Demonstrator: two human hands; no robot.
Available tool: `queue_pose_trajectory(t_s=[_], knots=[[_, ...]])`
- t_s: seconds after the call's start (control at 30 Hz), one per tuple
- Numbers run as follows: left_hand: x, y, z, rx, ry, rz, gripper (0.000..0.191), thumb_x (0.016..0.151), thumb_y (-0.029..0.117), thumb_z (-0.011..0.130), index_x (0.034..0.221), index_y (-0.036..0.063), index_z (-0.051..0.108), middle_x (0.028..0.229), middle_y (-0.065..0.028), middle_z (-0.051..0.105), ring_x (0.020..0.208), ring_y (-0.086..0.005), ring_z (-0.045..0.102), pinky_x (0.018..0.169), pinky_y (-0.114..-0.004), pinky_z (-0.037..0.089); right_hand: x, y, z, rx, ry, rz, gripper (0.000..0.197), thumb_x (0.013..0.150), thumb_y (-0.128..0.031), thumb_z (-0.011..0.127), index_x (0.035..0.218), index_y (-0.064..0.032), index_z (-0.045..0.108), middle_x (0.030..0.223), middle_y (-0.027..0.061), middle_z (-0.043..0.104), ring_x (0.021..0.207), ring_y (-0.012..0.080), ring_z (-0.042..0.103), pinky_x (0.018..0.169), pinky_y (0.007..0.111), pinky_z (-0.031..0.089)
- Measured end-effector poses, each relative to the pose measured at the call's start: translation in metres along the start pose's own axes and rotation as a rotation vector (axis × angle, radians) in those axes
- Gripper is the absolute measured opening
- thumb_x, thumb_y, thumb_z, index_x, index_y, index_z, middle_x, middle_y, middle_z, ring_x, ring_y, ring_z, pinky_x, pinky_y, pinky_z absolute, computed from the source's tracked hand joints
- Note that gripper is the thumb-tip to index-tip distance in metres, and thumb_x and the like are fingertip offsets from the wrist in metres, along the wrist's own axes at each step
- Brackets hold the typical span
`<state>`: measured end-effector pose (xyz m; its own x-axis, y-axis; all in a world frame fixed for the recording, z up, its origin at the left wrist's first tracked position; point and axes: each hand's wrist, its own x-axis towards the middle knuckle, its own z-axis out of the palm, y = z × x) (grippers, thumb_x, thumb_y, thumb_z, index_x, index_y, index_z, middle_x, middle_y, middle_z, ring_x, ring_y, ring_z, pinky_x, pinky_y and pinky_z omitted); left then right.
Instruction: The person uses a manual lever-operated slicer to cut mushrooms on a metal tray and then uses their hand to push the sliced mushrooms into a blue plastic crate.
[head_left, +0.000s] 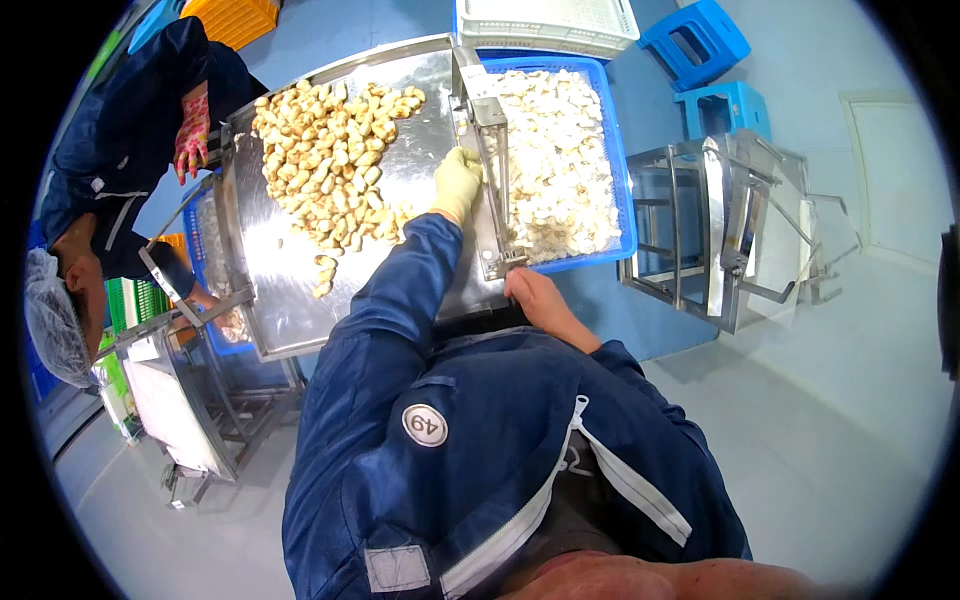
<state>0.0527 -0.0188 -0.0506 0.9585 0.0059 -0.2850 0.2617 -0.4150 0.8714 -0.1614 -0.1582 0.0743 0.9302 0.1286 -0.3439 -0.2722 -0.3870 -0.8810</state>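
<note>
My left hand (457, 184), in a pale yellow glove, reaches to the inner side of a metal cutter frame (486, 225) at the right edge of a steel tray table (285, 315). Its fingertips are bent against the frame, and whatever may be between them is hidden. Bare and curled, my right hand (544, 300) grips the near end of the cutter's long lever (504, 180). Browned, plump food pieces (330, 165) lie heaped on the tray, left of my gloved hand. Beyond the cutter, pale slices (559, 165) fill a blue plastic basket (626, 180).
At the left, a co-worker (112, 150) in a hairnet works at another metal stand (217, 420). White crates (547, 26) are at the far side. Two blue stools (697, 45) and a metal rack (675, 225) stand to the right.
</note>
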Motion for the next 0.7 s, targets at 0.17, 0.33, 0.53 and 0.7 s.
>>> queue_pose_trajectory(t_s=[0.17, 0.33, 0.53, 0.7], knots=[[0.004, -0.015, -0.003, -0.016, 0.005, -0.011, 0.022, 0.082, 0.002, 0.065, 0.104, 0.0014, 0.063, 0.079, -0.0058, 0.069, 0.069, -0.014, 0.066, 0.066, -0.028, 0.052, 0.0, -0.022, -0.009, 0.046, -0.072, 0.056, 0.037, 0.101, -0.033, 0.044, 0.093, -0.0006, 0.059, 0.081, 0.0196, 0.061, 0.082, 0.0404, 0.058, 0.074, 0.043, 0.045], [-0.004, 0.008, -0.006, 0.013, 0.038, -0.035, 0.018, 0.08, 0.009, 0.065, 0.098, 0.0055, 0.068, 0.081, -0.0122, 0.072, 0.079, -0.0263, 0.07, 0.076, -0.034, 0.053, 0.001, -0.024, -0.01, -0.003, -0.077, 0.101, 0.039, 0.101, -0.036, 0.044, 0.096, -0.0005, 0.061, 0.087, 0.0213, 0.063, 0.087, 0.0411, 0.06, 0.077, 0.045, 0.046], [-0.008, 0.011, 0.006, 0.049, 0.108, -0.022, 0.017, 0.084, 0.012, 0.063, 0.097, 0.0036, 0.067, 0.088, -0.0164, 0.072, 0.086, -0.0285, 0.069, 0.079, -0.035, 0.052, -0.002, 0.01, 0.006, -0.013, -0.028, 0.083, 0.042, 0.1, -0.038, 0.044, 0.096, 0.0004, 0.06, 0.093, 0.0245, 0.063, 0.09, 0.0427, 0.06, 0.079, 0.045, 0.046], [-0.013, 0.039, -0.004, -0.248, -0.014, -0.259, 0.023, 0.083, 0.013, 0.066, 0.103, 0.0004, 0.062, 0.083, -0.0115, 0.068, 0.071, -0.0208, 0.065, 0.066, -0.031, 0.052, -0.002, -0.008, -0.002, 0.019, -0.057, 0.101, 0.041, 0.099, -0.036, 0.044, 0.096, 0.0016, 0.059, 0.094, 0.0255, 0.062, 0.09, 0.043, 0.059, 0.079, 0.046, 0.045]])
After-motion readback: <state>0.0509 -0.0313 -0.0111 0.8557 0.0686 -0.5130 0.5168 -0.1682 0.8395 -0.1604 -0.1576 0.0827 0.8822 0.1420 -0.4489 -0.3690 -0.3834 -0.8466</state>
